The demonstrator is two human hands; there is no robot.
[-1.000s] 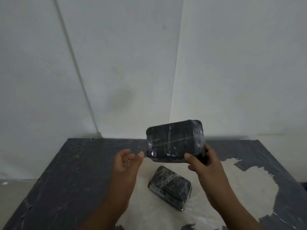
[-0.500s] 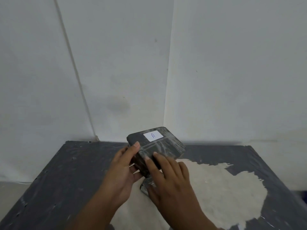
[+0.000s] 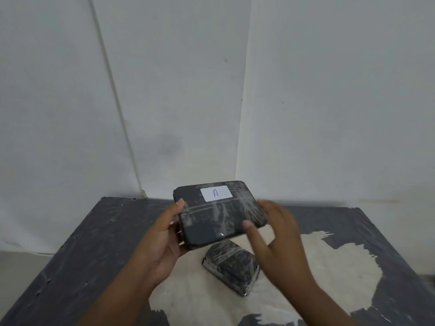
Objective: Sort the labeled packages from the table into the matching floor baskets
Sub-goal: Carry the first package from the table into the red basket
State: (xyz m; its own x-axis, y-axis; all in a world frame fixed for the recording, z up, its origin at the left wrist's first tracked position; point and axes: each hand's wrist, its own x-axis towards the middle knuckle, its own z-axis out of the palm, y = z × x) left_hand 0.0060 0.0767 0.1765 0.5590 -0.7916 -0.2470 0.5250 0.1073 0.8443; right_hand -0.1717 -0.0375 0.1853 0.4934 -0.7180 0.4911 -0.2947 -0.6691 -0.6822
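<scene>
A black plastic-wrapped package (image 3: 219,214) with a white label reading "A" is held above the table, label side up. My left hand (image 3: 162,241) grips its left edge, thumb on top and fingers underneath. My right hand (image 3: 277,238) hovers at its right edge with fingers spread, blurred by motion; whether it touches the package is unclear. A second black wrapped package (image 3: 231,267) lies on the table below, no label visible. No baskets are in view.
The table (image 3: 82,255) has a dark worn top with a large pale patch (image 3: 317,274) where the covering is gone. It stands in a corner of white walls. A strip of floor shows at the far left.
The package was turned over from its plain side to its labelled side. It passed from my right hand into my left hand, and my right hand has come off it.
</scene>
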